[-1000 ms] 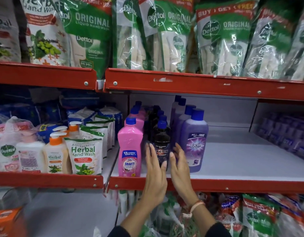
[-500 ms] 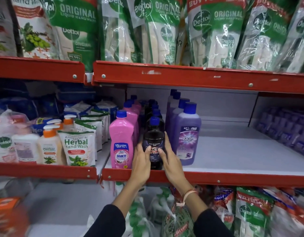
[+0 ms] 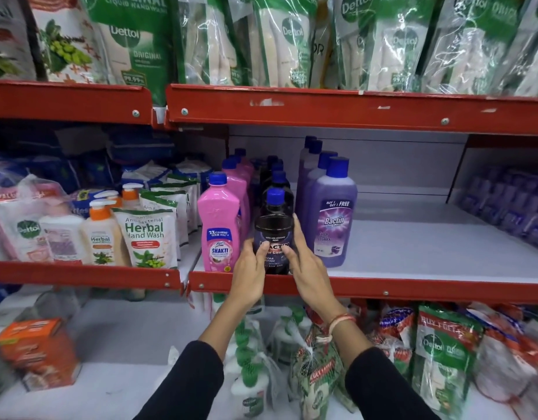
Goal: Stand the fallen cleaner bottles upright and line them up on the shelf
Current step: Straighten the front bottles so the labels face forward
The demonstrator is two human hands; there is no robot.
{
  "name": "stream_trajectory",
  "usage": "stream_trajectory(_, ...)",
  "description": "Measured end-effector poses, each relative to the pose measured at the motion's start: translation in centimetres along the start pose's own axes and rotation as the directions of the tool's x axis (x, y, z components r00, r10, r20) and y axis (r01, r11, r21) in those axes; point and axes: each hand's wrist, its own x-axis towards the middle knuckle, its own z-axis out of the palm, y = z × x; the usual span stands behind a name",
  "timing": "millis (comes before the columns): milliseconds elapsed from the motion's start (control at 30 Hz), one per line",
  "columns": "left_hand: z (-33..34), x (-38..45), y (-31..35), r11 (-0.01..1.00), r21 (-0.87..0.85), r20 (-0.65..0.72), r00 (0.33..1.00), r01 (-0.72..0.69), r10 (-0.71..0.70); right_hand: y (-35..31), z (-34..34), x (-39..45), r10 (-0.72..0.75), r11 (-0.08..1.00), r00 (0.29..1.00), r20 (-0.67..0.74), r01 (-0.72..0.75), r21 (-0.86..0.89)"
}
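Three rows of upright cleaner bottles with blue caps stand on the white middle shelf (image 3: 413, 256). The front pink Shakti bottle (image 3: 220, 225) leads the left row and the front purple Bactin bottle (image 3: 334, 219) leads the right row. Between them stands the front black bottle (image 3: 273, 225), upright near the shelf's red front lip. My left hand (image 3: 251, 268) presses on its left side and my right hand (image 3: 304, 265) on its right side, so both hands clasp it. My fingers cover the lower part of its label.
To the left, herbal hand wash pouches (image 3: 146, 237) and pump bottles (image 3: 99, 234) fill the neighbouring shelf. Dettol refill packs (image 3: 383, 40) hang above. Purple packs (image 3: 510, 204) sit at the far right. Bagged goods and an orange box (image 3: 37, 353) lie on the shelf below.
Both hands rose from below the shelf edge and closed around the front black bottle. The view has drifted upward and closer.
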Motion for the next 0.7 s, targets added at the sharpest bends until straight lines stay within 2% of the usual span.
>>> stream_trajectory(367, -0.2, 0.9, -0.9, 1.0, 0.012, 0.054, 0.998, 0.016, -0.017, 1.0, 0.4, 0.8, 0.049, 0.999, 0.998, -0.035, -0.049, 0.0)
stream_trajectory(467, 0.0, 0.7, -1.8, 0.996, 0.052, 0.023, 0.997, -0.077, 0.076, 1.4, 0.3, 0.8, 0.037, 0.999, 0.999, -0.018, -0.037, 0.0)
stream_trajectory(567, 0.6, -0.2, -2.5, 0.982, 0.124, -0.105, 0.983, -0.139, 0.153, 2.0, -0.7, 0.3, 0.021, 0.999, 0.999, -0.044, -0.019, 0.034)
stream_trajectory(633, 1.1, -1.2, -2.4, 0.954, 0.16, -0.218, 0.933, -0.254, 0.285, 2.7, -2.0, -0.1, 0.014, 0.999, 0.988, -0.154, -0.009, 0.038)
stream_trajectory(700, 1.9, -2.0, -1.9, 0.886, 0.208, -0.281, 0.842, -0.415, 0.461, 3.6, -3.6, -0.2, 0.008, 0.999, 0.952, -0.307, 0.004, 0.039)
